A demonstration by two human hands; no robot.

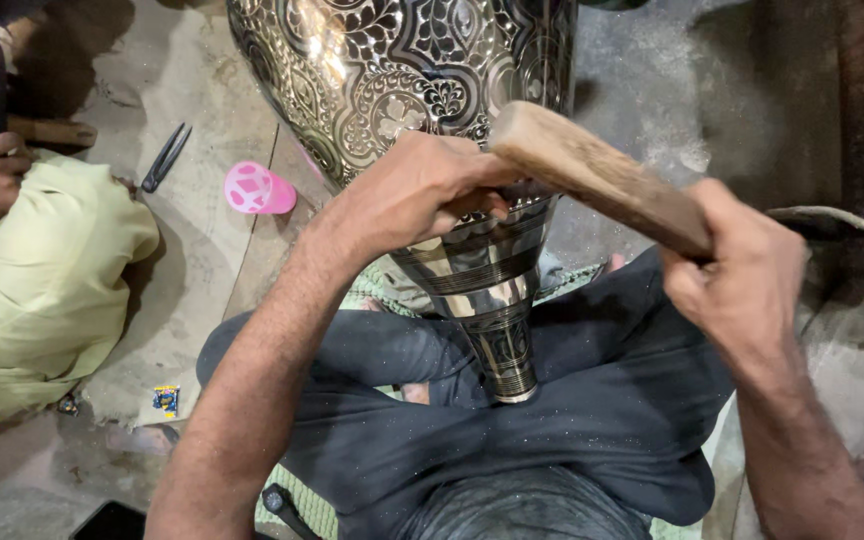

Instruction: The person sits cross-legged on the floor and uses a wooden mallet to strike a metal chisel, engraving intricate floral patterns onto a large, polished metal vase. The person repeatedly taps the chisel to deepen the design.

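Left hand: your fist, closed on a hidden tool against the engraved metal vase.
Right hand: grips the wooden mallet, head angled toward your left.
Vase axis: neck toward your lap.

Dusty concrete floor, with pink cup, black shears, small wrapper.

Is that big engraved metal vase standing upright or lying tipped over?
Tipped. The vase lies slanted, its narrow end resting on the person's crossed legs, steadied by the left hand.
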